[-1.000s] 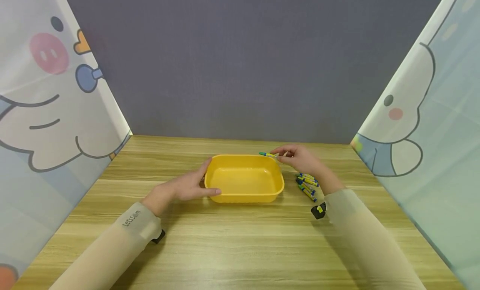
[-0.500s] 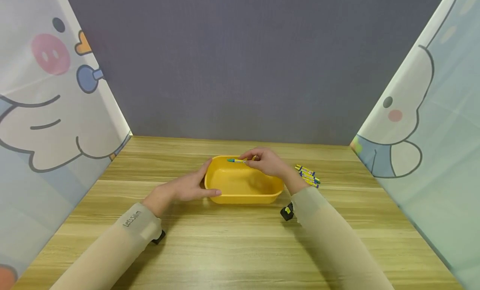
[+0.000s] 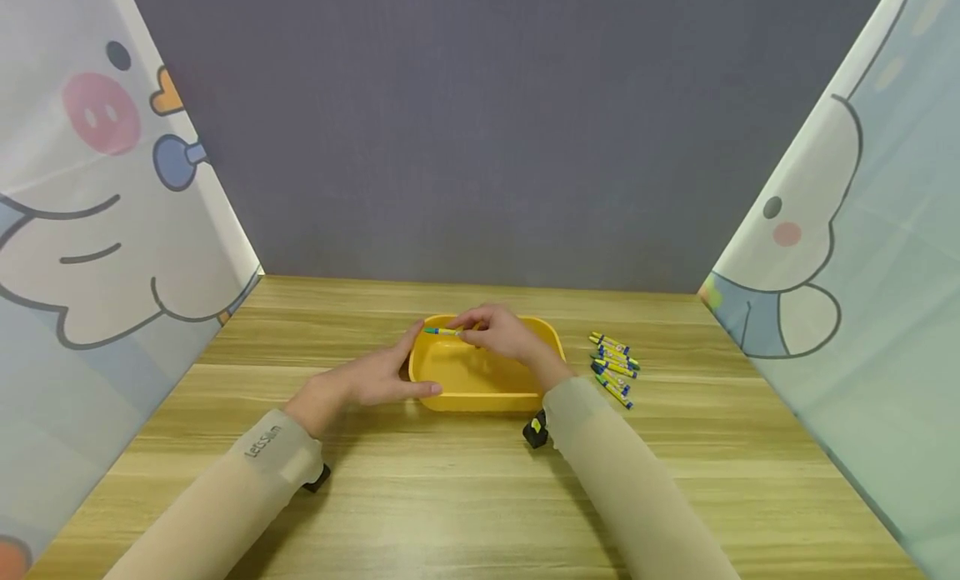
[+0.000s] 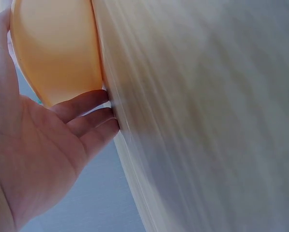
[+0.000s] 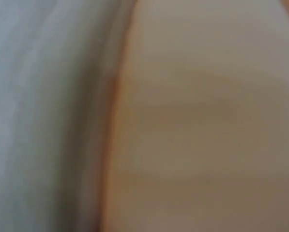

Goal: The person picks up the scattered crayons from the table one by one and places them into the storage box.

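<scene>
A shallow yellow plastic tub (image 3: 480,402) stands on the wooden table. My left hand (image 3: 378,376) holds its left end, thumb over the near rim and fingers spread along the side. In the left wrist view, the fingers (image 4: 91,108) lie against the outer wall with their tips down at the tabletop. Over the tub's far left part, my right hand (image 3: 498,334) pinches a green crayon (image 3: 442,331) with a yellow-and-blue wrapper. The crayon points left. Blurred tub wall (image 5: 202,140) takes up much of the right wrist view, where neither hand nor crayon shows.
Right of the tub lies a loose cluster of several crayons (image 3: 615,365) in yellow-and-blue wrappers. A dark grey panel (image 3: 480,147) rises behind the table (image 3: 420,497). Cartoon-printed sheets (image 3: 112,222) hang at both sides.
My right hand has carried the green crayon leftward from beyond the tub's far right corner to above its far left part. My left hand has stayed on the tub.
</scene>
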A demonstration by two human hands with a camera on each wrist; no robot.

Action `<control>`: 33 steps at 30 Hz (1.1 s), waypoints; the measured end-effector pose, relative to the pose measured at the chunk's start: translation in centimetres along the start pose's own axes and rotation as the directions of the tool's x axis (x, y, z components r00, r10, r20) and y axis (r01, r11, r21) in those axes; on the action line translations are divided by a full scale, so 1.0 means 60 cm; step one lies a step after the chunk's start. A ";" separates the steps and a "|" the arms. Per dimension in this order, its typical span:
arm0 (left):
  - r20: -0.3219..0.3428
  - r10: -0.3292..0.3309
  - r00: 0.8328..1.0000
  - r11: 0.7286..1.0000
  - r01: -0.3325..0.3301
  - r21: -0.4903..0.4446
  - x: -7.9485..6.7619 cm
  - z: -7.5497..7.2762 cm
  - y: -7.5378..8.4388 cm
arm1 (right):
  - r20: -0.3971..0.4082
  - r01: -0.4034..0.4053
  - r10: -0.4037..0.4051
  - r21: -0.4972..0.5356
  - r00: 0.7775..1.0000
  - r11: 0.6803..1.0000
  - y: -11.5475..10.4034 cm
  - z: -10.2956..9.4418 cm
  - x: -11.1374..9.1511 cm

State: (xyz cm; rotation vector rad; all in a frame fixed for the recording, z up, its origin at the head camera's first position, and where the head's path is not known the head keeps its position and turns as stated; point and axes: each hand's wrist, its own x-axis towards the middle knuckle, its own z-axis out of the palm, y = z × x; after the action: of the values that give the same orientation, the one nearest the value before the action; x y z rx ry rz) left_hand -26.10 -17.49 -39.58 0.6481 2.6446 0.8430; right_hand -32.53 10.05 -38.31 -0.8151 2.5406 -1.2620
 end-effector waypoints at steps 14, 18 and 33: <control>-0.009 -0.009 1.000 0.999 0.009 0.040 0.003 0.002 -0.005 | 0.093 0.062 -0.033 -0.335 0.995 0.940 0.015 0.026 0.003; -0.004 -0.014 1.000 0.999 0.014 0.035 0.002 0.001 -0.003 | 0.138 0.077 -0.025 -0.386 0.990 0.919 0.018 0.027 0.006; -0.005 -0.002 1.000 0.999 0.002 0.033 0.000 0.000 -0.002 | 0.081 0.073 -0.038 -0.498 0.996 0.864 0.013 0.029 0.007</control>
State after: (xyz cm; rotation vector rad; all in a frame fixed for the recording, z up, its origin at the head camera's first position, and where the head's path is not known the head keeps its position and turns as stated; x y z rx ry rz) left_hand -26.15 -17.56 -39.64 0.6524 2.6681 0.8028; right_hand -32.50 9.02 -39.96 -1.0100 2.8410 -0.5589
